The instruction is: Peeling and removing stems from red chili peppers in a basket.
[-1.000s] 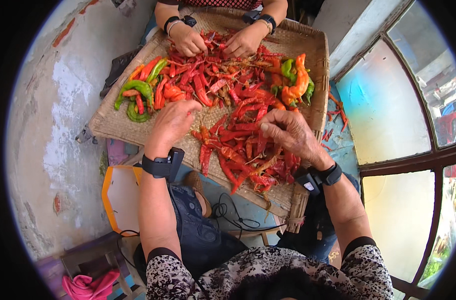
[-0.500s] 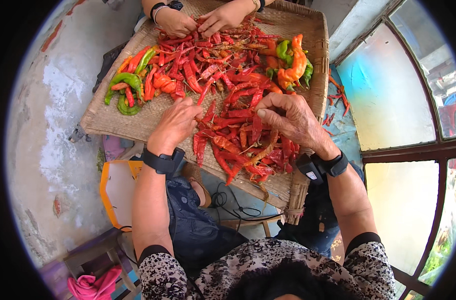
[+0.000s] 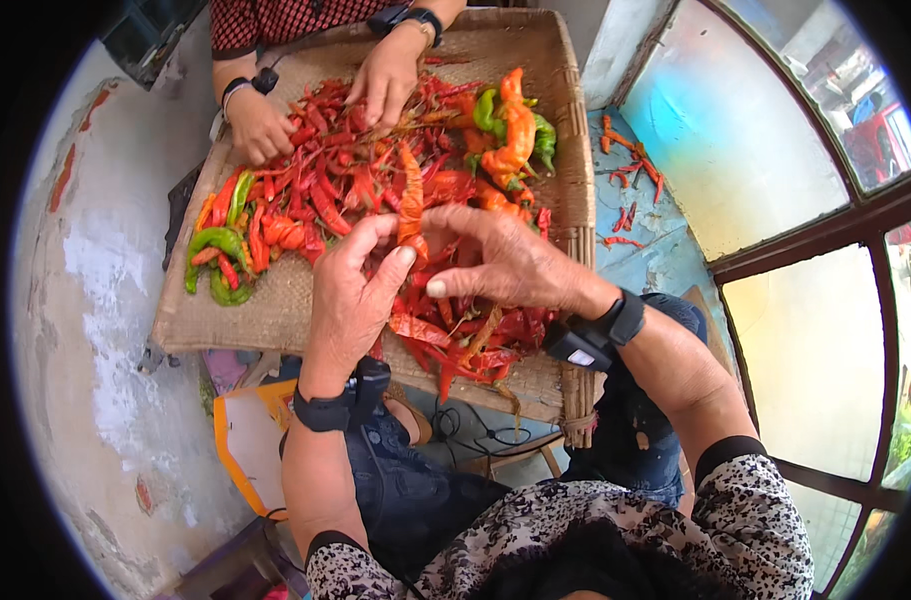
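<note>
My left hand (image 3: 353,300) pinches a long, wrinkled orange chili (image 3: 411,190) between thumb and fingers, holding it upright over the tray. Just to its right, my right hand (image 3: 505,260) is curved, its thumb apart and its fingertips reaching the chili's lower end, partly hidden. Beneath both hands lie loose dried red chilies (image 3: 440,350) in a square woven tray (image 3: 190,325). Fresh green and orange peppers (image 3: 515,130) sit at the tray's right, with more green ones (image 3: 215,245) at its left.
Across the tray, another person's two hands (image 3: 260,130) (image 3: 385,85) reach into the chilies. A pale wall (image 3: 105,300) stands left, a paned window (image 3: 795,360) right. Scattered chilies (image 3: 635,160) lie on a blue ledge. An orange-rimmed container (image 3: 245,440) and black cables are below.
My hands have come together, with the orange chili now raised in the left one. My right hand has moved leftward. The other person's hands have shifted apart, and the view has swung slightly.
</note>
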`<state>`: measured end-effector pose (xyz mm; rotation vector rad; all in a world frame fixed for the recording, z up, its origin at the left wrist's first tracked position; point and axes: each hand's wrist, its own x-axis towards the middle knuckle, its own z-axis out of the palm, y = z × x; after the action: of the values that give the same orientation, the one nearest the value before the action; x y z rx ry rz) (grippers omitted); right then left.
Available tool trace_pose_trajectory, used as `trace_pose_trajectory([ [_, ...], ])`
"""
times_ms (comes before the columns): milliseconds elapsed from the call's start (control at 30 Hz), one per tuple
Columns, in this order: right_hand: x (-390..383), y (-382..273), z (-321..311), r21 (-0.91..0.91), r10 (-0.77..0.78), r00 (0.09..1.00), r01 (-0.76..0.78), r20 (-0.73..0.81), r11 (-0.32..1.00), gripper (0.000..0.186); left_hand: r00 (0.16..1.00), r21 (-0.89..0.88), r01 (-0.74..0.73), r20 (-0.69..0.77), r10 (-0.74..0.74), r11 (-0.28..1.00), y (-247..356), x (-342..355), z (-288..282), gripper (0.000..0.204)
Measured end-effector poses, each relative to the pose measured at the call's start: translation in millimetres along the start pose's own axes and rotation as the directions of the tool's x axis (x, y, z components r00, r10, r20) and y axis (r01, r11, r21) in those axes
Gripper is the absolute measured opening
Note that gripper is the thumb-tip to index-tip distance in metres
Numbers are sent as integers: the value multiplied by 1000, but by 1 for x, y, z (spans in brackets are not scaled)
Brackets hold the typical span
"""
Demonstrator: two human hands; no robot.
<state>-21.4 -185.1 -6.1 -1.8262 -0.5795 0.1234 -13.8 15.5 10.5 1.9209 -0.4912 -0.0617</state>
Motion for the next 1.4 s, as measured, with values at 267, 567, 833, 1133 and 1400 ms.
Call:
trace_pose_trajectory([
  [267,5,9,13,116,-31,999,30,7,993,26,977,69,-159,-135,167,985,-6,5,11,19],
  [567,10,-1,-27,-150,20,999,-13,45,989,22,981,293,-97,-134,142,951,-24,20,-18,18],
  [833,-3,-1,-32,-77,39,997,-44,-68,996,16,825,180,-15,-553,114,984,-61,40,-60,32],
  [1133,1,-3,-30,-156,20,999,-25,-29,987,15,986,748,160,-148,-74,644,-88,33,-17,27],
  [1400,2,8,-26,-231,-77,997,73,-5,970,14,972,501,196,12,-233,843,-74,28,-19,13],
])
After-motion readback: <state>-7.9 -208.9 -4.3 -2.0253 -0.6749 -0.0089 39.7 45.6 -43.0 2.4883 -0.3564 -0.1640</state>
